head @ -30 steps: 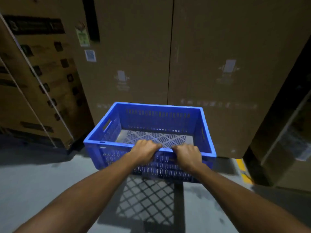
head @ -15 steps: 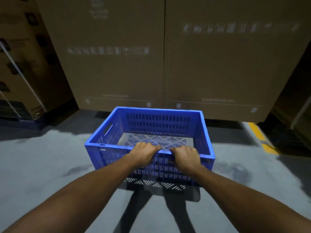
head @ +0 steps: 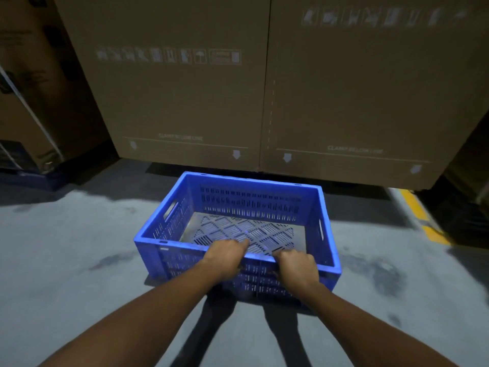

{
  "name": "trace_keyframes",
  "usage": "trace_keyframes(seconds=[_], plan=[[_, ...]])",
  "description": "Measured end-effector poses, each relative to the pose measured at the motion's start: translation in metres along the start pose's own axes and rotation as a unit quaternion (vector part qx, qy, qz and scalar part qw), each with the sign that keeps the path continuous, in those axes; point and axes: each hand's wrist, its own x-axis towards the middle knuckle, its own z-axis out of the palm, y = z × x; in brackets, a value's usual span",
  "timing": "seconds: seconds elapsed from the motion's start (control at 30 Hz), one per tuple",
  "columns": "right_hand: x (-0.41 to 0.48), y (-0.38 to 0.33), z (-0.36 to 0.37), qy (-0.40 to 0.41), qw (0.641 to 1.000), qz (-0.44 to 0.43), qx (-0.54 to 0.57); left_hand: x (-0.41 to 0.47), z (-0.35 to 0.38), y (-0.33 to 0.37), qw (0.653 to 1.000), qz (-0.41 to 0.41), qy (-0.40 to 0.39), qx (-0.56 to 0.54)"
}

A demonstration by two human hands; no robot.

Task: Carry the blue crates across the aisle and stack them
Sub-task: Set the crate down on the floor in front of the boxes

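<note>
My left hand (head: pixel 225 256) and right hand (head: pixel 297 266) both clamped on near rim of empty blue crate (head: pixel 254 207), low over grey floor (head: pixel 66 247), cardboard boxes (head: pixel 185 102) behind.

Both bare forearms reach forward and inward — the left hand (head: pixel 227 256) and the right hand (head: pixel 297 266) sit side by side, slightly apart, knuckles up, each grip curled closed over the near rim of the crate (head: pixel 326 226).
</note>
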Motion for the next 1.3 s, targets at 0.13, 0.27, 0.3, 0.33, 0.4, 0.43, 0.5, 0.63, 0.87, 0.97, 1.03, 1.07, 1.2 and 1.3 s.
trace_keyframes(seconds=[0.13,0.27,0.3,0.33,0.4,0.43,0.5,0.63,0.87,0.97,1.03,1.07,1.2,1.3], plan=[[0.001,-0.006,-0.003,-0.01,1.0,0.025,-0.002,0.003,0.0,-0.002,1.0,0.002,-0.02,-0.001],[0.0,-0.008,-0.001,-0.024,0.999,0.03,-0.015,0.002,-0.001,-0.002,0.999,-0.002,-0.035,-0.002],[0.0,-0.007,-0.001,-0.023,0.999,0.027,-0.017,0.002,-0.001,-0.002,0.999,-0.003,-0.033,-0.001],[0.001,-0.006,-0.001,-0.021,0.999,0.025,-0.018,0.003,-0.001,-0.001,0.999,-0.003,-0.033,-0.001],[0.001,-0.005,-0.001,-0.019,0.999,0.023,-0.022,0.003,-0.002,-0.002,0.999,-0.006,-0.036,-0.001],[0.002,-0.005,-0.001,-0.02,0.999,0.025,-0.021,0.002,-0.003,-0.002,0.999,-0.007,-0.037,-0.003],[0.002,-0.006,0.0,-0.025,0.999,0.034,-0.013,0.002,-0.003,-0.001,0.999,-0.015,-0.038,-0.007],[0.001,-0.013,0.004,-0.002,0.998,0.048,-0.029,-0.003,0.003,0.014,0.997,-0.073,-0.017,0.008],[-0.006,-0.011,0.002,-0.026,0.999,0.04,-0.021,-0.026,-0.004,0.016,0.997,-0.071,-0.006,0.007],[-0.013,-0.015,-0.046,-0.044,0.998,0.03,0.026,-0.05,-0.049,0.013,0.999,-0.046,0.013,-0.002],[-0.021,-0.023,-0.095,-0.022,0.999,0.013,0.044,-0.066,-0.1,0.01,0.998,-0.032,0.046,-0.013],[-0.026,-0.027,-0.124,-0.016,0.998,0.01,0.053,-0.075,-0.131,0.008,0.998,-0.027,0.054,-0.017],[-0.046,-0.042,-0.261,-0.006,0.994,0.039,0.105,-0.12,-0.266,0.0,0.997,-0.024,0.06,-0.033],[-0.067,-0.049,-0.376,0.008,0.988,0.06,0.143,-0.157,-0.375,-0.007,0.993,-0.035,0.088,-0.075]])
